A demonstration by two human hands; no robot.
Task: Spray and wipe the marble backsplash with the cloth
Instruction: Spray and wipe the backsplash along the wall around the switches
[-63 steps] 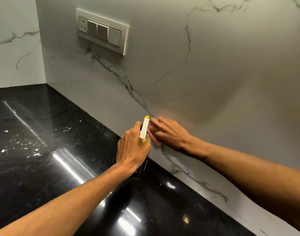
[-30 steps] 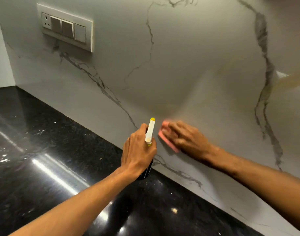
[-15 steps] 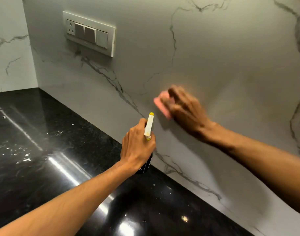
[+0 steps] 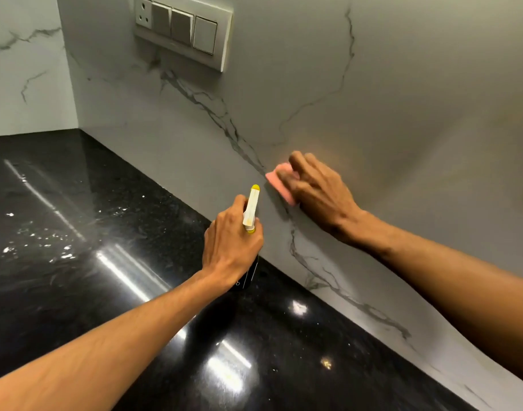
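The white marble backsplash (image 4: 387,93) with grey veins fills the upper right. My right hand (image 4: 316,188) presses a pink cloth (image 4: 279,185) flat against it with spread fingers, just above the counter line; most of the cloth is hidden under the fingers. My left hand (image 4: 230,247) grips a dark spray bottle, whose white and yellow nozzle (image 4: 251,207) points up toward the wall close to the cloth. The bottle's dark body (image 4: 251,274) shows just below my hand.
A glossy black granite countertop (image 4: 91,262) runs below the wall, with small white specks at the left. A switch and socket plate (image 4: 183,28) sits high on the backsplash. A second marble wall (image 4: 22,63) meets it at the left corner.
My right hand has slid the pink cloth down the wall toward the counter, after going up half a second ago. The left hand stays put with the bottle.
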